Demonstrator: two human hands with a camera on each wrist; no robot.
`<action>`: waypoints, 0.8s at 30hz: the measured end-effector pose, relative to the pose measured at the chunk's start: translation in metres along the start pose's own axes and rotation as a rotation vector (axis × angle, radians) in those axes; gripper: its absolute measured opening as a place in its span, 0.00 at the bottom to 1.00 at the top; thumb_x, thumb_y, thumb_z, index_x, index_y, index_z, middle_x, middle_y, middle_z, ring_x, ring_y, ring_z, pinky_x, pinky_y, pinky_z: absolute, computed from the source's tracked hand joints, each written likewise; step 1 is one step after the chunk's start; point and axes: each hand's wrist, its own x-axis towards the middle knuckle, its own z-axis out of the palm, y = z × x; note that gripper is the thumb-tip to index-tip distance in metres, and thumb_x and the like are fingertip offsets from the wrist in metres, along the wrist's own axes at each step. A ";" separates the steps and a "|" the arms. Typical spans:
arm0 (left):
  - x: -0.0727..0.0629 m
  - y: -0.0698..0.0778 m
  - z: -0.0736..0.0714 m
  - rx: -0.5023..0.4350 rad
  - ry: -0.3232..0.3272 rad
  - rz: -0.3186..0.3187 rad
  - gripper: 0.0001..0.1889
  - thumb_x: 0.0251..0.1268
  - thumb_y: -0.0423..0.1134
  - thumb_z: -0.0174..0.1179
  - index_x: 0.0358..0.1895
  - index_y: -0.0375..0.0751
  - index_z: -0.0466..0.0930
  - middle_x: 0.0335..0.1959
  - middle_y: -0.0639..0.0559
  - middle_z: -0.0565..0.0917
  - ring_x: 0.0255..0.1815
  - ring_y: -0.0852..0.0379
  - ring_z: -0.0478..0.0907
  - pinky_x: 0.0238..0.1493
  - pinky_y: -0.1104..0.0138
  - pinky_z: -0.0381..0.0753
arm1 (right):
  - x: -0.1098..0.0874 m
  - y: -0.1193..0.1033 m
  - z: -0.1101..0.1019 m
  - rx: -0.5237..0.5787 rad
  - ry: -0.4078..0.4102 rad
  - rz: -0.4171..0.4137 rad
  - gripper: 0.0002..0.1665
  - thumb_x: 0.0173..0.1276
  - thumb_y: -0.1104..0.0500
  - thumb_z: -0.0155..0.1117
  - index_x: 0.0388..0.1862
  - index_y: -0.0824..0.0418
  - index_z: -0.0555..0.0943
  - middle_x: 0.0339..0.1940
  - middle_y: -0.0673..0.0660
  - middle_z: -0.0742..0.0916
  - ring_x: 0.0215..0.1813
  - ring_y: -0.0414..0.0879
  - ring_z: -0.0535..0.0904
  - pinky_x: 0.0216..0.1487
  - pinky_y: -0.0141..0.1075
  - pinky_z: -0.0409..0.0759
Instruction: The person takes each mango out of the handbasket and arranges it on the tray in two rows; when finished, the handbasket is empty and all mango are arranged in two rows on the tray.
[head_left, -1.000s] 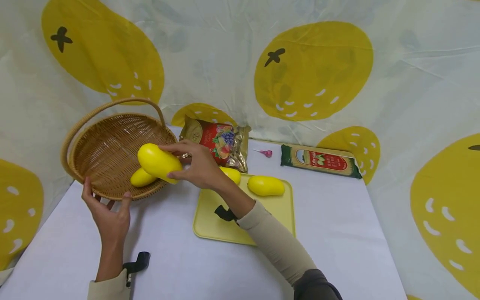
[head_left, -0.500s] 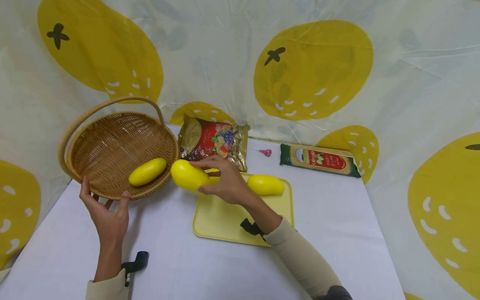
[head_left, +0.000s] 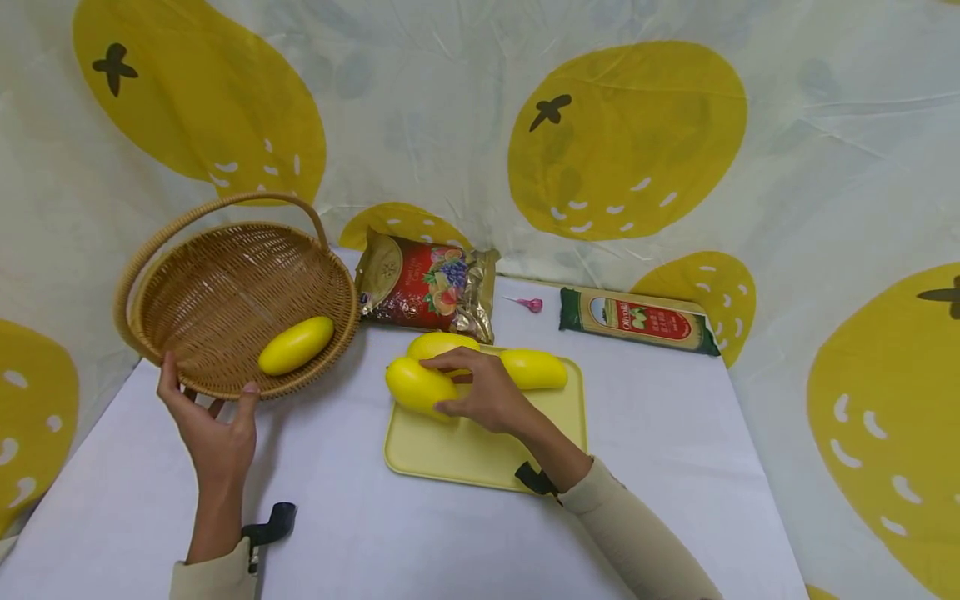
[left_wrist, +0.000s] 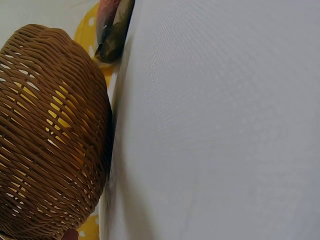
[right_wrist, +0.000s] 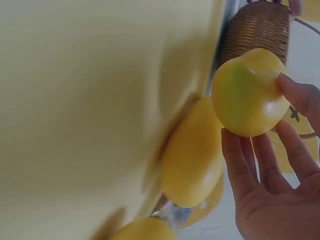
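Observation:
My right hand (head_left: 491, 392) pinches a yellow mango (head_left: 418, 386) between thumb and fingers, over the left part of a pale yellow tray (head_left: 450, 454). Two more mangoes lie along the tray's far side: one behind the held fruit (head_left: 442, 342), the other to its right (head_left: 534, 369). In the right wrist view the held mango (right_wrist: 250, 95) shows a greenish patch. My left hand (head_left: 217, 442) grips the near rim of a wicker basket (head_left: 217, 275), tilted toward me. Inside the basket lies another yellow mango (head_left: 296, 345). The left wrist view shows mostly the basket's woven outside (left_wrist: 55, 135).
Behind the tray stands a red and gold candy bag (head_left: 420, 287). A small pink-handled pointed tool (head_left: 531, 305) lies to its right, then a long green-ended Olivoilà packet (head_left: 641, 321). A fruit-printed curtain (head_left: 420, 108) rises behind the white-covered table (head_left: 675, 483).
My right hand has carried its mango from over the basket to the right and down, to over the tray. The left hand keeps its grip on the rim; the basket has barely shifted.

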 end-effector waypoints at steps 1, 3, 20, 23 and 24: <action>0.000 0.000 0.000 0.001 0.000 -0.001 0.51 0.65 0.29 0.66 0.86 0.55 0.46 0.87 0.55 0.51 0.82 0.47 0.59 0.78 0.54 0.72 | -0.002 0.003 0.000 -0.007 -0.006 0.008 0.35 0.61 0.65 0.82 0.68 0.50 0.85 0.66 0.50 0.86 0.65 0.50 0.83 0.65 0.46 0.85; 0.000 0.001 0.000 -0.001 0.001 -0.005 0.51 0.65 0.28 0.66 0.86 0.55 0.46 0.87 0.55 0.52 0.82 0.47 0.59 0.78 0.54 0.72 | -0.006 0.007 0.001 -0.015 -0.014 0.027 0.35 0.61 0.65 0.82 0.68 0.51 0.85 0.66 0.50 0.86 0.65 0.50 0.83 0.65 0.45 0.85; 0.001 0.001 0.000 0.010 0.006 0.004 0.51 0.65 0.29 0.66 0.86 0.55 0.46 0.87 0.54 0.52 0.82 0.46 0.60 0.76 0.57 0.73 | -0.011 0.018 0.002 -0.071 -0.085 0.063 0.31 0.63 0.62 0.81 0.66 0.51 0.87 0.64 0.48 0.89 0.66 0.47 0.83 0.68 0.46 0.83; 0.001 0.001 0.001 0.009 0.006 0.004 0.51 0.65 0.28 0.66 0.86 0.55 0.46 0.87 0.54 0.52 0.82 0.46 0.60 0.77 0.55 0.73 | -0.010 0.014 -0.001 -0.095 -0.067 0.034 0.31 0.63 0.61 0.81 0.66 0.52 0.86 0.64 0.48 0.89 0.66 0.48 0.83 0.69 0.46 0.82; 0.001 0.002 0.001 0.009 0.005 0.003 0.51 0.65 0.28 0.66 0.86 0.55 0.46 0.87 0.54 0.51 0.82 0.47 0.59 0.77 0.55 0.73 | -0.010 0.012 -0.002 -0.099 -0.056 0.022 0.31 0.63 0.61 0.82 0.66 0.52 0.86 0.64 0.48 0.89 0.66 0.49 0.84 0.69 0.46 0.83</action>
